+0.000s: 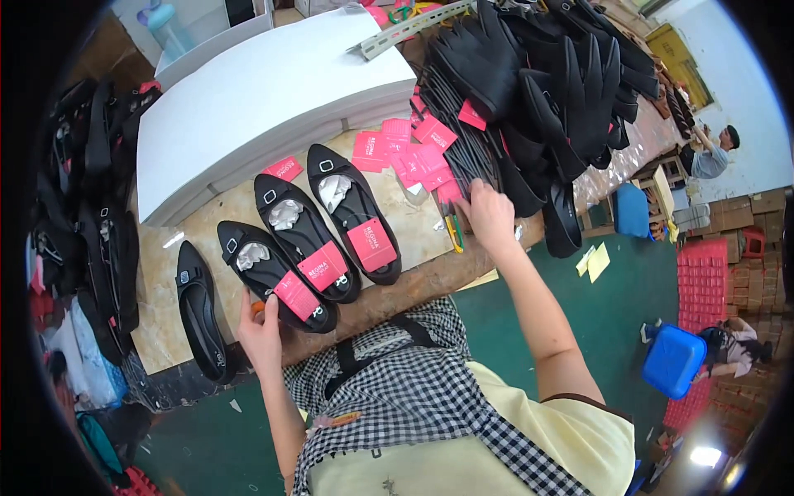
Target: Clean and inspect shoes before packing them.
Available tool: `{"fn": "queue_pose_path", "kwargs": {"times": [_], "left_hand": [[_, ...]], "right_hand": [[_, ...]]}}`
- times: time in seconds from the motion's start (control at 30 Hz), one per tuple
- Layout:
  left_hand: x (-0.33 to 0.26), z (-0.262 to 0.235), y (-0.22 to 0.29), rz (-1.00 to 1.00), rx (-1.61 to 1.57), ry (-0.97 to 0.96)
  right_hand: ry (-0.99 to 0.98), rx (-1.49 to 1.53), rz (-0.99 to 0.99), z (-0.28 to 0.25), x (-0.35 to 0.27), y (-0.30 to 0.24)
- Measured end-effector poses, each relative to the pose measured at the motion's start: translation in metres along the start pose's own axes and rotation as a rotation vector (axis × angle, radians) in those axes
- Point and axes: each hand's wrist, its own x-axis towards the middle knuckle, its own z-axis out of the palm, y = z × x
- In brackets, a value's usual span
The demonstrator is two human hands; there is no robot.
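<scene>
Four black pointed flats stand in a row on the worktable. Three, the left one (277,285), the middle one (318,223) and the right one (376,198), have crumpled white paper in the toes and pink tags on them. The fourth flat (198,306) is untagged and without paper, at the far left. My left hand (260,335) is at the heel side of the left tagged flat, thumb and finger apart near a small orange thing (258,307). Fingers curled, my right hand (490,217) reaches into a bundle of thin black strips (463,136); its fingertips are hidden.
Loose pink tags (426,161) lie beside the strips, with yellow-handled snips (454,231) near the table edge. A white stack (273,91) stands behind the flats. Black shoes (571,99) pile up at the right. Two other people are farther right, one near a blue stool (674,361).
</scene>
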Motion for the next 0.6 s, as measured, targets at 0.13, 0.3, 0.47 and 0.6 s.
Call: {"fn": "queue_pose_path", "kwargs": {"times": [0.13, 0.3, 0.47, 0.6], "left_hand": [[0.014, -0.012, -0.029, -0.055, -0.212, -0.075], [0.005, -0.001, 0.038, -0.347, -1.185, -0.416], [0.015, 0.012, 0.043, -0.383, -1.093, -0.292], [0.028, 0.034, 0.054, -0.266, -0.966, -0.331]], "right_hand": [[-0.116, 0.148, -0.006, 0.01, 0.0, 0.029], [-0.297, 0.208, -0.018, -0.051, -0.008, 0.056], [-0.448, 0.683, 0.127, -0.113, -0.017, 0.005], [-0.499, 1.031, 0.009, -0.117, -0.025, -0.086]]}}
